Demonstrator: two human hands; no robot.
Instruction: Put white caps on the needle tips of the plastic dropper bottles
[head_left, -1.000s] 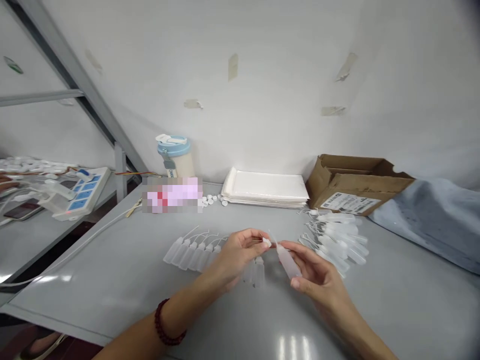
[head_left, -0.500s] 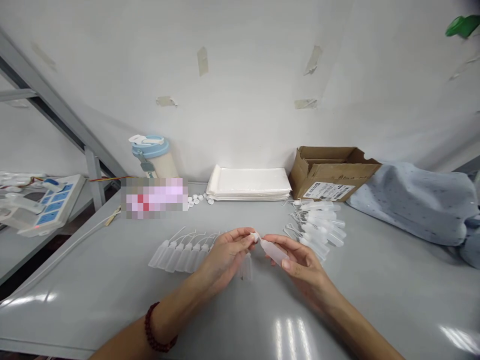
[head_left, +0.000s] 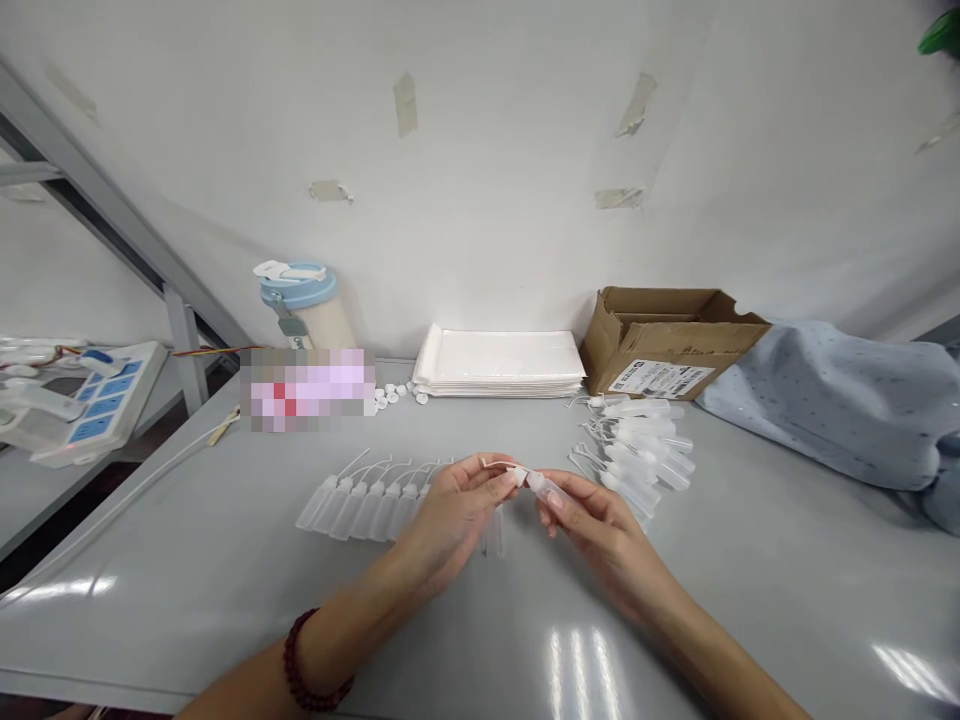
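Observation:
Between the thumb and fingers of my left hand (head_left: 469, 500) is a small white cap (head_left: 519, 475). A thin white tube (head_left: 499, 463) runs just above those fingertips toward the bottle; where it is attached I cannot tell. My right hand (head_left: 596, 515) is closed around a translucent squeeze bottle (head_left: 551, 490), its neck tilted up to the left, close to the cap. Left of my hands, a row of similar bottles (head_left: 364, 510) with curved white spouts lies on the grey table (head_left: 450, 640), partly hidden by my left hand. More spouted bottles (head_left: 641, 450) lie in a pile on the right.
Several loose white caps (head_left: 394, 394) lie by a blurred pink patch (head_left: 311, 388) and a blue-lidded cup (head_left: 304, 305). White padded envelopes (head_left: 502, 362) are stacked at the back. Beside them stand an open cardboard box (head_left: 667, 340) and a light blue cloth (head_left: 832, 405).
My right fingers have moved up the bottle toward its neck, covering more of its body. The thin tube now shows more plainly above my left fingertips. The view has shifted slightly.

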